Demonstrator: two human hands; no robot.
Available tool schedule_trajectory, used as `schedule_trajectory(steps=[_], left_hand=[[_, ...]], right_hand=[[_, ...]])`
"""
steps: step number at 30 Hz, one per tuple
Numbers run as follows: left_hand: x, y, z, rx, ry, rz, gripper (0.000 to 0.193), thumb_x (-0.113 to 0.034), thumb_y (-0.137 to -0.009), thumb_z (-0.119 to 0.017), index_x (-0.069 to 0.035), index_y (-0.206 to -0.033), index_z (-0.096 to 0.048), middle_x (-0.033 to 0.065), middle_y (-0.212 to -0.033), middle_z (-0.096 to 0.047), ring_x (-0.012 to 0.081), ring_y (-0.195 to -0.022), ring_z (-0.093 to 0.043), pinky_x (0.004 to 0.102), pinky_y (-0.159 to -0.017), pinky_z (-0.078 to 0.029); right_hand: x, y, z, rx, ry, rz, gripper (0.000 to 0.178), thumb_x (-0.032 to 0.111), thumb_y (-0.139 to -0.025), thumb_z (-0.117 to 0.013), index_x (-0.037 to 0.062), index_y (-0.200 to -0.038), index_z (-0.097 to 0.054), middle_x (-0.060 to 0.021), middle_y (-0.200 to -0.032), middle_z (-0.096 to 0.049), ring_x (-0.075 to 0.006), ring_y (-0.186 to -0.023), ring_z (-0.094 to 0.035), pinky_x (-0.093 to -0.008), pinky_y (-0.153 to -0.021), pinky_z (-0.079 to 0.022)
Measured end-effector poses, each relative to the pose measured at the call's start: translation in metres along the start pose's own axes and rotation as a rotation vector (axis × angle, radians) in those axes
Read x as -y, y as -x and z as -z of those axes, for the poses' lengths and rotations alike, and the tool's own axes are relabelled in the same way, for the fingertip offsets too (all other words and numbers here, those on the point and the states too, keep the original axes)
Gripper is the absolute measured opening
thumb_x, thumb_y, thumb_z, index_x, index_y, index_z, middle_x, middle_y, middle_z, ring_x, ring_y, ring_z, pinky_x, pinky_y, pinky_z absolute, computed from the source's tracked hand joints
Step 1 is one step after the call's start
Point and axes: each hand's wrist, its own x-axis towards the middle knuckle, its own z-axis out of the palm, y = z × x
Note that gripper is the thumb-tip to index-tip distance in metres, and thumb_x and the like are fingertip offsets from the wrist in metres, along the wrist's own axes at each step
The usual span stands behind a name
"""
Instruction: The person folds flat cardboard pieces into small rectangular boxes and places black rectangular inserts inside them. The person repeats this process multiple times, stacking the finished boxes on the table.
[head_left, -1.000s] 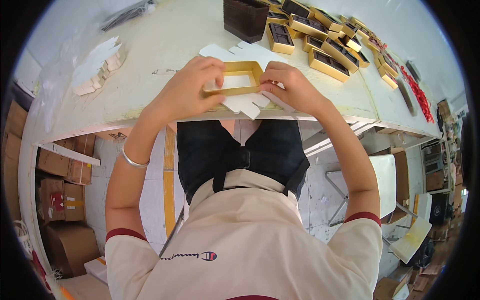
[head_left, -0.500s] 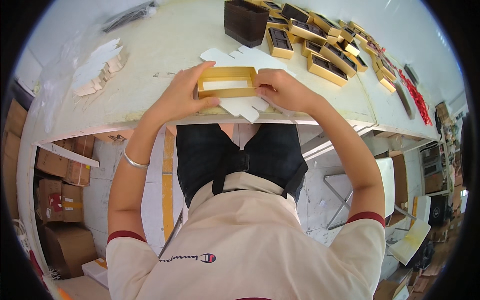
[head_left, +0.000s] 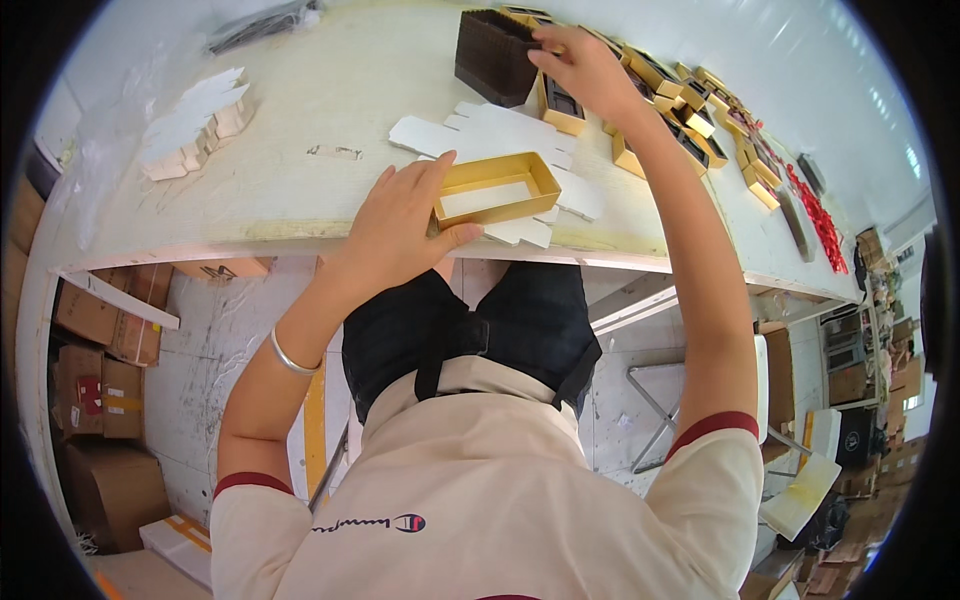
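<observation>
An open gold cardboard box (head_left: 500, 208) with a white bottom sits near the table's front edge, slightly turned. My left hand (head_left: 402, 220) grips its left end, the thumb along the near wall and the fingers at the far side. Farther back stands a tall nested stack of dark brown plastic trays (head_left: 492, 62). My right hand (head_left: 592, 75) reaches over to the stack's upper right edge, its thumb and fingers pinched on a tray rim there. Flat white die-cut cardboard pieces (head_left: 455, 130) lie under and behind the gold box.
Many gold boxes with brown inserts (head_left: 565, 105) are piled at the back right, partly hidden by my right arm. Red ribbon-like strips (head_left: 818, 220) lie at the far right. A pile of folded white card (head_left: 195, 130) is on the left. Cartons (head_left: 105, 390) stand beneath the table.
My right hand has left the gold box and moved up and away to the tray stack. The box, still in my left hand, has shifted right and turned slightly.
</observation>
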Motion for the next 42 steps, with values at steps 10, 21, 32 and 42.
schedule_trajectory(steps=[10, 21, 32, 42], left_hand=[[0.005, -0.013, 0.006, -0.021, 0.315, 0.06, 0.074, -0.031, -0.071, -0.079, -0.002, -0.131, -0.047, 0.0167, -0.122, -0.054, 0.0278, -0.116, -0.05, 0.0382, -0.099, -0.038], [0.024, -0.041, -0.01, 0.169, 0.552, 0.073, 0.065, -0.019, -0.074, -0.077, -0.006, -0.13, -0.047, 0.0133, -0.129, -0.051, 0.0268, -0.122, -0.046, 0.0354, -0.11, -0.031], [0.03, -0.031, -0.02, 0.028, 0.437, 0.013, 0.068, -0.034, -0.073, -0.077, -0.006, -0.128, -0.05, 0.0178, -0.125, -0.053, 0.0303, -0.116, -0.05, 0.0367, -0.1, -0.04], [0.024, -0.033, -0.018, 0.014, 0.396, -0.024, 0.068, -0.034, -0.072, -0.077, -0.006, -0.128, -0.05, 0.0172, -0.123, -0.054, 0.0308, -0.115, -0.05, 0.0368, -0.1, -0.039]], right_hand=[[-0.036, -0.079, -0.061, 0.182, 0.375, -0.234, 0.026, 0.015, -0.08, -0.055, 0.0011, -0.1, -0.065, -0.0195, -0.101, -0.066, -0.0376, -0.099, -0.062, -0.0455, -0.082, -0.051], [-0.041, -0.075, -0.019, 0.33, -0.131, -0.466, 0.03, 0.023, -0.076, -0.073, -0.0021, -0.09, -0.069, -0.0127, -0.089, -0.069, -0.0254, -0.083, -0.062, -0.0404, -0.075, -0.048], [-0.019, -0.082, -0.013, 0.406, 0.112, -0.384, 0.029, 0.022, -0.082, -0.057, -0.0042, -0.092, -0.067, -0.0248, -0.099, -0.065, -0.0355, -0.091, -0.062, -0.0461, -0.075, -0.05], [-0.027, -0.067, -0.007, -0.394, 0.363, -0.033, 0.031, 0.028, -0.092, -0.054, -0.0023, -0.089, -0.05, -0.0245, -0.092, -0.057, -0.0421, -0.085, -0.056, -0.0472, -0.073, -0.045]])
